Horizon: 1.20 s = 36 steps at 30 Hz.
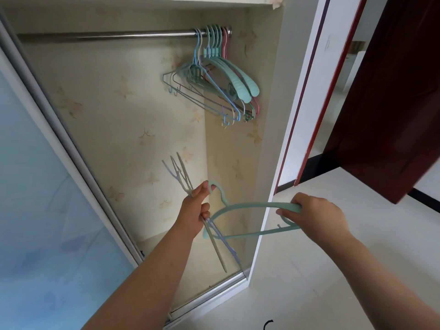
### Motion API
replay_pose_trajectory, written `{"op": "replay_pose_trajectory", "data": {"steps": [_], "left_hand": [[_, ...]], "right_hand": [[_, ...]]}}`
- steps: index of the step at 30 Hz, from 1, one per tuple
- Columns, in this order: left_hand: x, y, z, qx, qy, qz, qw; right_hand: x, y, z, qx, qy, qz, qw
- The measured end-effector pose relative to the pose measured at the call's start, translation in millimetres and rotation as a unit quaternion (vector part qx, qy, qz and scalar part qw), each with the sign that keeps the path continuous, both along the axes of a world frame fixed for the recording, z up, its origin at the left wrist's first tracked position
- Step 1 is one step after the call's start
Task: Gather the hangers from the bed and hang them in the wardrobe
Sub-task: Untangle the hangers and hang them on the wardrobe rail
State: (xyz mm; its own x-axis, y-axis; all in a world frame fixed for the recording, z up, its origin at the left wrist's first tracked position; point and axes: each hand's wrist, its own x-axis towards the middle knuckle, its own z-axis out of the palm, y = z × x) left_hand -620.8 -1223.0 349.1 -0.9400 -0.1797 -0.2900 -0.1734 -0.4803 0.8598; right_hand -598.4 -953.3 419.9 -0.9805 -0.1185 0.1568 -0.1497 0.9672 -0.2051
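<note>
You're at the open wardrobe (147, 129), hangers in both hands.
Pale floor (333, 270) underfoot, dark red door (392, 91) to your right, and a bunch of hung hangers (214, 77) crowds the right end of the rail (107, 35). Your left hand (196, 210) is closed around a bundle of thin hangers (181, 177), arm stretched forward into the opening. Your right hand (314, 214) pinches the shoulder of a wide green hanger (250, 206), held level, its hook beside your left thumb.
</note>
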Motion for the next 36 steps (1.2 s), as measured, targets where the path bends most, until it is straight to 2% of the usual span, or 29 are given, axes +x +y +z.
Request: {"op": "replay_pose_trajectory", "data": {"steps": [2,5,11,15,18,21,26,31,34,36], "left_hand": [[-4,0,2,-0.022,-0.011,-0.008,1.000],[-6,-1,4,-0.041,-0.024,-0.026,0.999],[-12,-7,12,-0.001,0.001,-0.053,0.999],[-17,-20,20,0.048,-0.028,-0.084,0.995],[-23,-28,25,0.034,-0.055,-0.099,0.993],[-32,-42,30,0.055,-0.069,-0.052,0.995],[-48,-60,37,0.148,-0.055,0.032,0.987],[-62,-71,45,0.107,-0.065,0.070,0.990],[-69,-76,46,0.122,-0.068,0.089,0.986],[-72,-81,47,0.138,-0.073,0.095,0.983]], "right_hand": [[-1,-1,2,0.006,-0.016,0.010,1.000],[-3,4,8,-0.051,-0.044,0.017,0.998],[-17,14,16,-0.172,-0.093,0.047,0.980],[-28,9,22,-0.193,-0.110,0.069,0.973],[-39,8,29,-0.204,-0.115,0.057,0.971],[-51,0,42,-0.237,-0.092,0.038,0.966],[-80,-34,64,-0.282,-0.032,0.015,0.959],[-118,-108,95,-0.350,0.007,0.030,0.936],[-143,-151,121,-0.401,0.030,0.029,0.915],[-160,-176,139,-0.403,0.051,0.026,0.913]]}}
